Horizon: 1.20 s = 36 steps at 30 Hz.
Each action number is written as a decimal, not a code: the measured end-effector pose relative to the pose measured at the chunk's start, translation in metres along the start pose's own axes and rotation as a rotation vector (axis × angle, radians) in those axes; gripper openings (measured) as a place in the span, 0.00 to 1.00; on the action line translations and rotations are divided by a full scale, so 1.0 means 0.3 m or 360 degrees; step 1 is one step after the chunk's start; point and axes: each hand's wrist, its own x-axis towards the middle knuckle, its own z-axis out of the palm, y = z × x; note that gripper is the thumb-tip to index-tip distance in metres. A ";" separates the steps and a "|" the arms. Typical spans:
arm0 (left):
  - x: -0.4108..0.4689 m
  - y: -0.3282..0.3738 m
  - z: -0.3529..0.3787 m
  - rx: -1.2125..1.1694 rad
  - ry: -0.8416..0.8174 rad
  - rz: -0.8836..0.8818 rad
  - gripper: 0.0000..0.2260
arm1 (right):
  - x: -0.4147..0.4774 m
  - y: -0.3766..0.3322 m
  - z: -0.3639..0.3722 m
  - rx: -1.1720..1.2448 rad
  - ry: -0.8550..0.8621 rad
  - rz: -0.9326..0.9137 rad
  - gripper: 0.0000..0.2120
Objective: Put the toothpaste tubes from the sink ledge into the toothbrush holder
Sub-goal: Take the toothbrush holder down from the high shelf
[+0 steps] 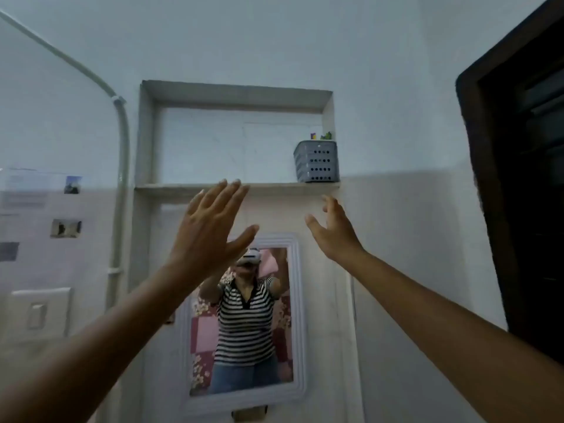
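Observation:
A grey perforated toothbrush holder (317, 161) stands at the right end of a recessed wall shelf (213, 186). Small coloured tips poke out of its top. My left hand (210, 230) is raised below the shelf's middle, fingers spread, holding nothing. My right hand (334, 228) is raised lower right of it, just under the holder, fingers apart and empty. No toothpaste tube and no sink ledge are in view.
A white-framed mirror (244, 322) hangs below the shelf and reflects a person in a striped shirt. A grey pipe (122, 166) runs down the left wall, with a light switch (39, 312) beside it. A dark door frame (488, 178) stands at the right.

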 end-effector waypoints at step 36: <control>0.608 -0.254 0.700 -0.1165 -0.0392 -0.0169 0.36 | 0.857 0.031 0.112 0.0064 0.0339 0.0300 0.63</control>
